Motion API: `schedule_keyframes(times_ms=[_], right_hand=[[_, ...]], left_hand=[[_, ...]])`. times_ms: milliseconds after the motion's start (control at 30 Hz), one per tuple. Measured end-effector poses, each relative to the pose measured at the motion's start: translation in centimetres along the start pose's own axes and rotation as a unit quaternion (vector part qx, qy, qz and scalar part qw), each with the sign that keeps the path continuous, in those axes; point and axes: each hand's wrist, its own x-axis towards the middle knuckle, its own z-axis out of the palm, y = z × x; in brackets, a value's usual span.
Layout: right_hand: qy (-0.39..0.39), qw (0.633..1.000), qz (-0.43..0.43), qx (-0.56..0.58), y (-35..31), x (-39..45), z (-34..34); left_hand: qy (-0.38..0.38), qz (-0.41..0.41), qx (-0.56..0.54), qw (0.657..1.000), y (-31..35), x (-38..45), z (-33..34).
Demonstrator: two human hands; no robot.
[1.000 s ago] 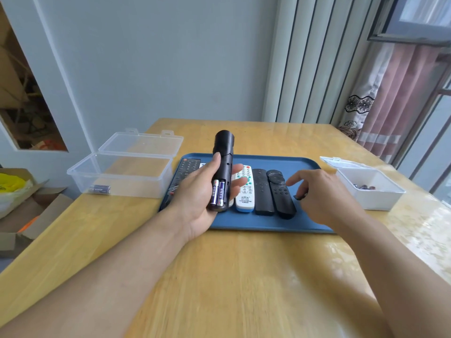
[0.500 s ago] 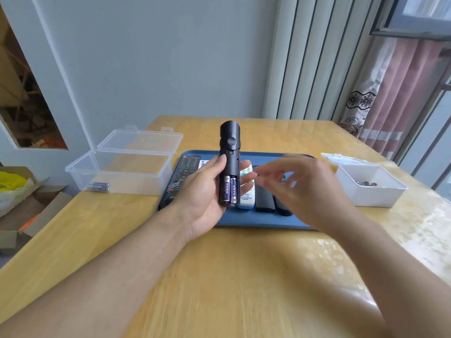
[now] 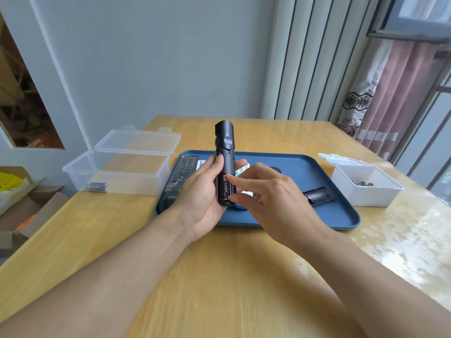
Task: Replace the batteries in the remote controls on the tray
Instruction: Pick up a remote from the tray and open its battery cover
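Black slim plastic remote gripped in your left hand, right fingertips pinching its purple batteries; they could spring loose and roll away.

The tray lies on the table straight ahead of me. Above its near left part my left hand holds a remote upright, batteries in its lower end; my right hand is just right of it, fingertips on the batteries. Another remote lies on the tray's left side, a cover on its right. An open box with a battery inside sits left of the tray, a smaller box right of it.
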Motion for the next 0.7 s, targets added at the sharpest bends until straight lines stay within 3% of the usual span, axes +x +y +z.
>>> schedule_keyframes(times_ms=[300,467,600,700], right_hand=[[0.002,0.991,0.102,0.084,-0.4,0.4,-0.5],[0.03,0.956,0.208,0.203,-0.6,0.4,-0.4],[0.031,0.89,0.271,0.366,-0.9,0.4,-0.6],[0.03,0.788,0.308,0.532,-1.1,0.7,-1.1]], left_hand=[[-0.039,-0.007,0.039,0.998,-0.3,-0.6,0.3],[-0.035,0.017,0.047,0.998,-0.5,-0.6,0.6],[-0.004,0.019,0.023,1.0,-0.1,-0.5,0.5],[0.018,0.013,-0.006,1.0,0.5,-0.5,0.6]])
